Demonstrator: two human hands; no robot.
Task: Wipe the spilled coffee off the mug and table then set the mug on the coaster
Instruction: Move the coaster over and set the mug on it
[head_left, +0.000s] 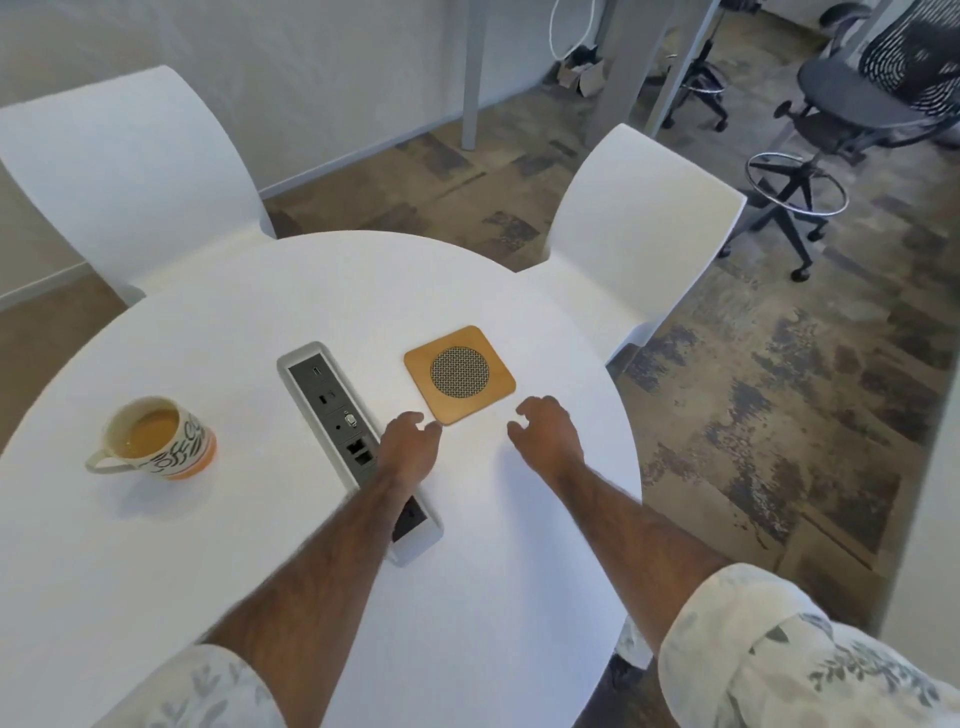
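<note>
Your round white table (291, 312) has a smooth matte top, and set into its middle is a long grey power and data strip (337, 415) with dark sockets. Just right of that strip lies the coaster (460, 373), a square of honey-coloured wood with rounded corners and a round woven-mesh disc in its centre. The mug (156, 439) stands upright well to the left, near the table's edge; it is cream ceramic with black scribbled markings and an orange band at the base, holding milky tan coffee, its handle pointing left.

Your left hand (408, 449) hovers over the strip's near end, fingers loosely curled and parted, fingertips right at the coaster's near corner (whether they touch it is unclear). Your right hand (545, 434) hangs just right of that corner, fingers likewise spread and bent. Both hands are empty. Leaf-printed pale sleeves (779, 660) are rolled above your elbows.
</note>
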